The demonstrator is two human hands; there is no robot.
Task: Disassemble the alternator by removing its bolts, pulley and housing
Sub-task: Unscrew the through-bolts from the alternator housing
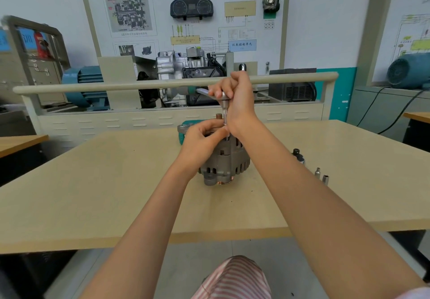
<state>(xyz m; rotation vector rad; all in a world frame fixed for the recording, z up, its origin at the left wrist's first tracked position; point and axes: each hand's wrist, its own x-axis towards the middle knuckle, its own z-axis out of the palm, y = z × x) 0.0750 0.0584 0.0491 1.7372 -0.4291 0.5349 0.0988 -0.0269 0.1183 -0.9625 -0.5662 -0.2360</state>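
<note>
Behind the pale workbench (93, 196) hangs a training board with a gauge cluster, and the alternator (224, 161) stands near the bench's middle, its pulley (223, 183) facing down toward the person. Their right hand (235, 94) is curled tight around the head of a ratchet wrench (204, 91), whose thin extension (225, 122) drops straight onto the alternator's upper end. Their left hand (202, 138) pinches near the foot of that extension, steadying it. Two loose sockets (321, 176) stand well off to the right. By my reckoning this is early going: housing whole, pulley on, a bolt being worked, nearly everything left.
</note>
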